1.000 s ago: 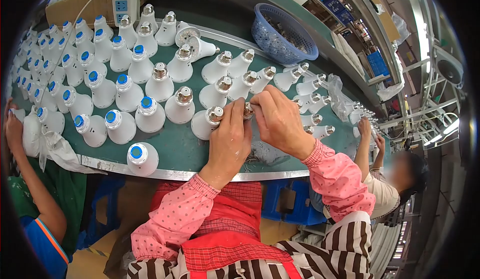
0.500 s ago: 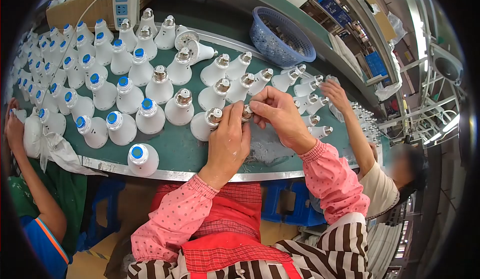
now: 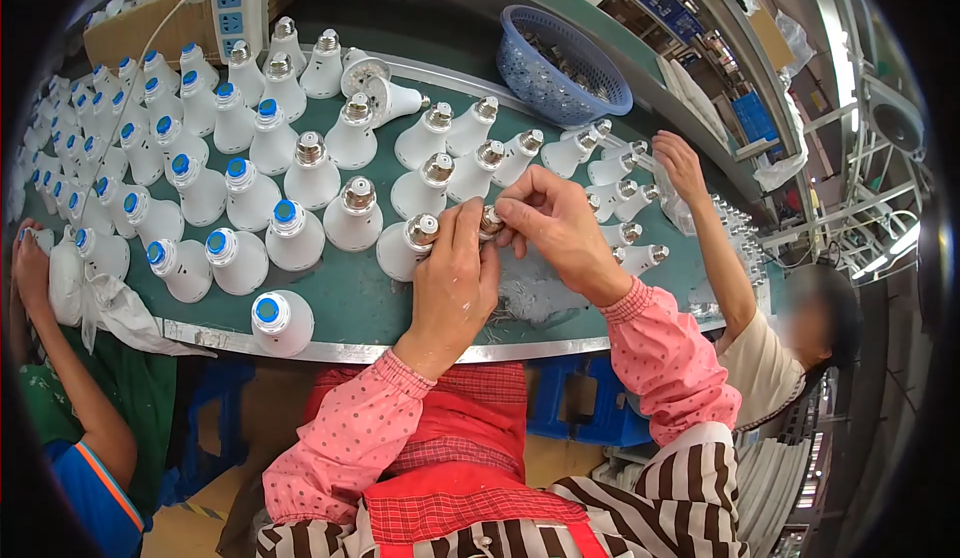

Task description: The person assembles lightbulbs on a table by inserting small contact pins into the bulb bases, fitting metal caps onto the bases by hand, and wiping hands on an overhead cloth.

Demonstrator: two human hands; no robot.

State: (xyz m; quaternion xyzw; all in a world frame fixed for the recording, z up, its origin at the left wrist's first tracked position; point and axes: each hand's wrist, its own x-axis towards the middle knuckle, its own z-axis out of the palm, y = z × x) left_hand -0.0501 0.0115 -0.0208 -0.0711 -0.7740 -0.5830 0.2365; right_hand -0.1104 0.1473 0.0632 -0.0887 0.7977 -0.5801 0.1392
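Note:
A metal screw cap (image 3: 489, 220) shows between my two hands above the front part of the bench; whether a bulb body sits beneath it is hidden by my fingers. My left hand (image 3: 452, 283) is closed around its near left side. From the right, my right hand (image 3: 565, 233) pinches the same cap between thumb and fingers. Just left of my left hand stands a white bulb (image 3: 400, 250) with a metal cap, close to the knuckles. More metal-capped bulbs (image 3: 420, 190) stand upright behind my hands. Thin loose scraps (image 3: 505, 313) lie on the bench below my right hand.
White bulbs with blue tops (image 3: 285, 323) fill the left side. A blue basket (image 3: 515, 68) of small metal parts stands at the back. A power strip (image 3: 231, 23) is at upper left. Another person's hand (image 3: 683, 168) is at right, another's (image 3: 30, 268) at far left.
My hands stay closed at the same cap with hardly any shift. The view has moved slightly. The co-worker's hand on the right has risen away from the bulbs there.

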